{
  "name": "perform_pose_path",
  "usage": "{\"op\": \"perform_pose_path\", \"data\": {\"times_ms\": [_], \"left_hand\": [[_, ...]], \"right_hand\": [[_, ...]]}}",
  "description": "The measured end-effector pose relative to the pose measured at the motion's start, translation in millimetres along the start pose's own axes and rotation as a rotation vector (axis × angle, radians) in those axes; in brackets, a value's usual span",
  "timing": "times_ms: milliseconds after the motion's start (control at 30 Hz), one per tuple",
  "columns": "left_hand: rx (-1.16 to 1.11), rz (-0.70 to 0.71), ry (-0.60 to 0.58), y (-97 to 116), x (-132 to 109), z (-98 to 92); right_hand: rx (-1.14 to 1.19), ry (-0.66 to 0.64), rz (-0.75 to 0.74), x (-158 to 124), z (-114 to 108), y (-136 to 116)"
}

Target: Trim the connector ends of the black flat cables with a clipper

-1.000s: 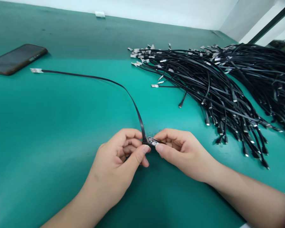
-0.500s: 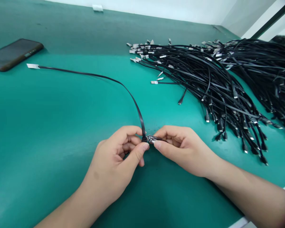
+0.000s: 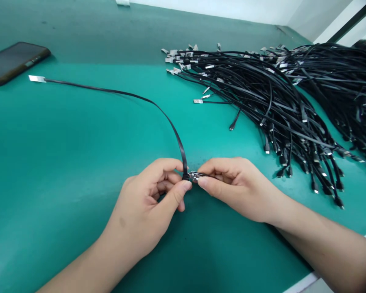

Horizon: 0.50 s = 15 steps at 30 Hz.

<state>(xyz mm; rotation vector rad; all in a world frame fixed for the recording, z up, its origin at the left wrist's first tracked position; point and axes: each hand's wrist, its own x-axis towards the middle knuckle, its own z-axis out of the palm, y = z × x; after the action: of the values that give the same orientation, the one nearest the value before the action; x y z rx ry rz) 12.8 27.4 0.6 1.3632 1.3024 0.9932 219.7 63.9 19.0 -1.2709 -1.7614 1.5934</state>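
Pinching the black end of a flat black cable [image 3: 171, 124] between thumb and forefinger, the left hand [image 3: 142, 199] curled its other fingers loosely inward, while the right hand [image 3: 236, 187] held a small metal connector [image 3: 196, 176] in a similar narrow pinch, right against that black end. The two hands faced each other, their fingertips almost touching, above a green work mat [image 3: 64, 138]. From the left hand's grip, the cable's long axis rose away from the person and curved left, ending in a silver plug [image 3: 36, 78] near a dark phone [image 3: 15, 63]. The left hand was nearer the cable's run, and a heaped bundle of similar cables [image 3: 271, 101] lay well off to the right.
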Motion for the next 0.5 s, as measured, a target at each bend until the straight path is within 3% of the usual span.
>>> {"op": "perform_pose_path", "data": {"times_ms": [300, 500], "left_hand": [[-0.042, 0.007, 0.052, 2.5, 1.2, -1.0], [-0.038, 0.024, 0.031, 1.5, 0.0, -4.8]], "right_hand": [[0.292, 0.159, 0.069, 8.8, -2.5, -5.1], [0.308, 0.113, 0.05, 8.6, 1.0, -6.1]]}}
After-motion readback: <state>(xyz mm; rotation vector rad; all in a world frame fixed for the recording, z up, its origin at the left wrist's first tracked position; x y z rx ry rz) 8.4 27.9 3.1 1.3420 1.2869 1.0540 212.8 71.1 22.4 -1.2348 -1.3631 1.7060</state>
